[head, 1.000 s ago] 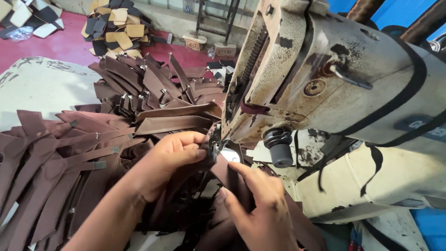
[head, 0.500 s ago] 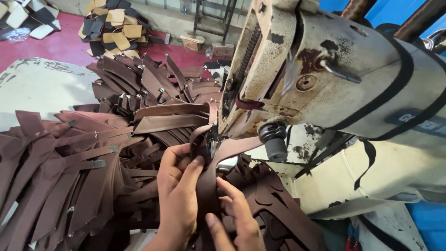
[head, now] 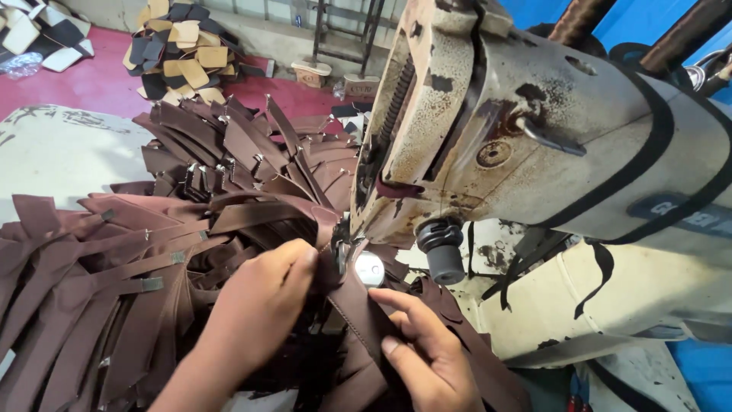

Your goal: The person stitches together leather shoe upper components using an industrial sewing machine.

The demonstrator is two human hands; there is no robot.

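My left hand (head: 263,294) is curled over a brown leather strap (head: 358,313), its fingertips pressing the strap down right at the foot of the sewing machine (head: 503,130), just beside the small round shiny plate (head: 370,268) under the needle. My right hand (head: 423,351) lies flat on the same strap a little nearer to me, fingers stretched out along it and thumb underneath, pinching it rather than closing into a fist. The strap runs from under the machine's head towards me, between my two hands, at the near middle of the bench (head: 61,152). To the left of my hands a big heap of brown straps (head: 114,290) with small metal buckles covers most of the bench, fanning out towards its far edge. The machine is worn and rust-spotted, cream in colour, and fills the right side. Beyond the bench, on the red floor (head: 84,84), sits a pile of tan and dark cut pieces (head: 183,53).
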